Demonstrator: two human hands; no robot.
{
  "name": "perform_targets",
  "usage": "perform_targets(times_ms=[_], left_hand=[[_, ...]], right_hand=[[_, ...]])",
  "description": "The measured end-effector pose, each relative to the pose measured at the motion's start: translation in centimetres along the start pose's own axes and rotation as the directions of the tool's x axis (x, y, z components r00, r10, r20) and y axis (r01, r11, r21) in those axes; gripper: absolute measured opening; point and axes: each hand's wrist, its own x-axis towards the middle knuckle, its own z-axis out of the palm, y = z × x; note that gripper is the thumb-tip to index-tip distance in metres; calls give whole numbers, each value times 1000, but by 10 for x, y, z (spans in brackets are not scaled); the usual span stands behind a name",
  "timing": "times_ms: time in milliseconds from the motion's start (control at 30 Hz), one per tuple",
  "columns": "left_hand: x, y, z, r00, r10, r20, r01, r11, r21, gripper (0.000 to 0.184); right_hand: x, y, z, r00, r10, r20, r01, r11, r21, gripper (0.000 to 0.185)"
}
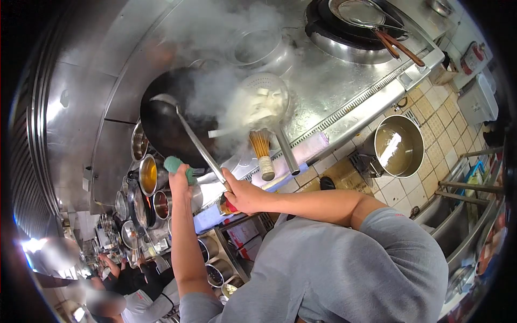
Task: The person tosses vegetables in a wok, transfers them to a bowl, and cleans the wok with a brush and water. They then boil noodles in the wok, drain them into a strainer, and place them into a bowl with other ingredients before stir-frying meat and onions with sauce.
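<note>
My left hand (180,180) is closed around a folded green cloth (176,164) at the near rim of a dark wok (169,129). Whether the wok's handle lies inside the cloth cannot be made out. My right hand (243,195) grips the end of a long metal ladle (195,141), whose bowl is over the wok. Steam blurs part of the wok. Beside it, a perforated skimmer (285,149) holds pale, block-like pieces of food (262,105). A bamboo wok brush (260,148) lies close to the skimmer's handle.
Metal bowls, one with orange liquid (148,175), line the left side. Stacked pans (328,37) with wooden-handled strainers stand at the upper right. A large pot of liquid (399,146) is at the right, above the tiled floor. Co-workers (145,307) stand at the lower left.
</note>
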Motion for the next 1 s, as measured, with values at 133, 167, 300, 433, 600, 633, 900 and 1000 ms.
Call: perform_targets(times_ms=[133,167,300,433,600,633,900,1000], left_hand=[[7,19,-1,946,322,35,-317,895,314,25],[-2,28,2,906,423,27,-398,826,399,30],[-20,41,3,774,625,103,-573,622,533,31],[-17,36,5,854,521,-3,-484,795,365,30],[12,10,12,1000,31,0,-30,952,-305,11],[15,6,13,999,32,4,-29,950,-311,11],[36,-44,-9,977,-193,-93,111,826,-552,11],[27,-49,-16,959,-220,-179,80,815,-575,12]], right_hand=[[1,7,12,998,-26,-57,37,981,193,68],[6,13,19,990,-55,-130,79,979,186,68],[-7,12,26,990,-64,-128,107,928,358,71],[3,-1,18,989,-34,-142,54,989,140,70],[31,18,-71,985,25,-169,-118,815,-567,64],[27,24,-97,984,35,-175,-144,734,-663,63],[-74,52,-270,948,-93,-303,-280,206,-938,49],[-91,44,-283,925,-123,-360,-338,172,-925,53]])
